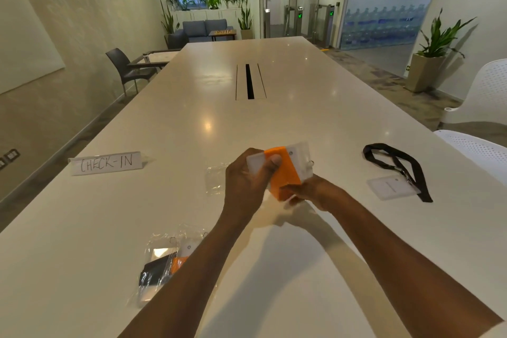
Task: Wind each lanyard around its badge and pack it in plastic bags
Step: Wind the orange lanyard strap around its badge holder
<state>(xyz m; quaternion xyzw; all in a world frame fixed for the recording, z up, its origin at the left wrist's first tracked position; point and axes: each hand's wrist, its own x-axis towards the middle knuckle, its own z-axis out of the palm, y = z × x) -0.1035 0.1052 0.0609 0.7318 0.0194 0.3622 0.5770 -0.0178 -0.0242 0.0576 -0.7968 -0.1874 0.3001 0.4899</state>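
Note:
My left hand (247, 181) grips a white badge (299, 162) with an orange lanyard (285, 173) wound around it, thumb pressed on the orange band. My right hand (310, 191) pinches the lower end of the orange lanyard under the badge. To the right on the table lies another white badge (389, 186) with a loose black lanyard (397, 164). An empty clear plastic bag (216, 178) lies just left of my left hand. Near my left forearm lie packed plastic bags (162, 263) holding badges with black and orange lanyards.
A folded paper sign reading CHECK-IN (107, 163) stands at the left on the long white table (247, 123). A cable slot (250, 81) runs down the table's middle. White chairs (482, 101) stand at the right edge.

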